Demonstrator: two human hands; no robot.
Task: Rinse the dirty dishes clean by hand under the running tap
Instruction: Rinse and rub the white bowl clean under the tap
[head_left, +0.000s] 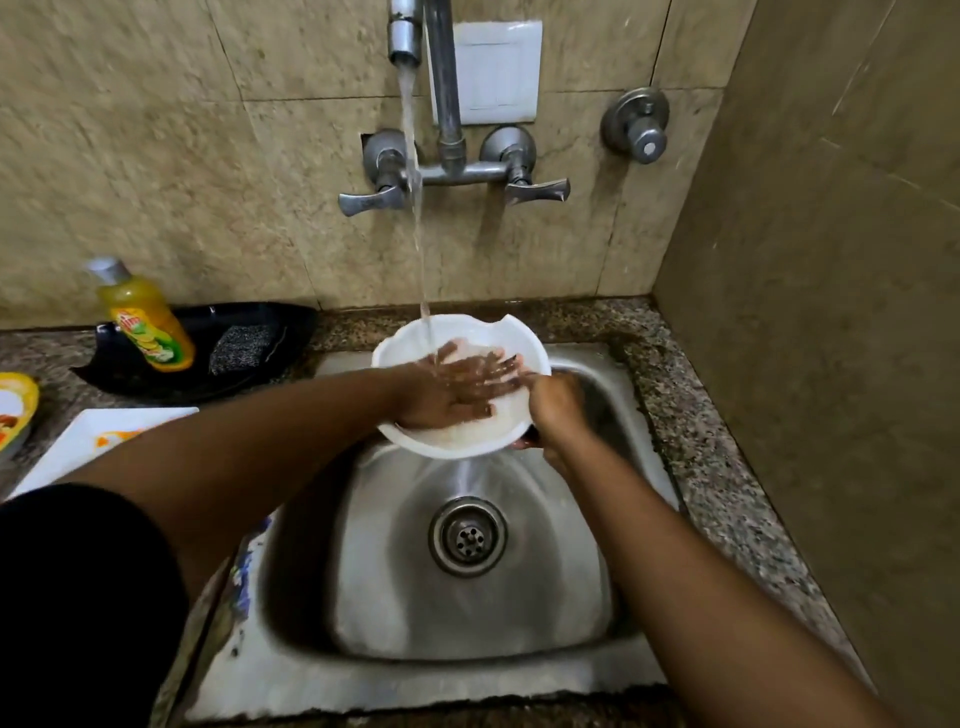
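A white bowl with a chipped far rim is held over the steel sink, under the stream of water falling from the tap spout. My left hand lies flat inside the bowl, fingers straight and spread against its wet inner surface. My right hand grips the bowl's right rim, fingers curled round the edge. A white plate with orange food stains lies on the counter at the left, partly hidden by my left arm.
A yellow dish-soap bottle and a dark scrub pad sit in a black tray behind the sink at left. A yellow-rimmed dish shows at the left edge. Tap handles project from the tiled wall. A wall closes the right side.
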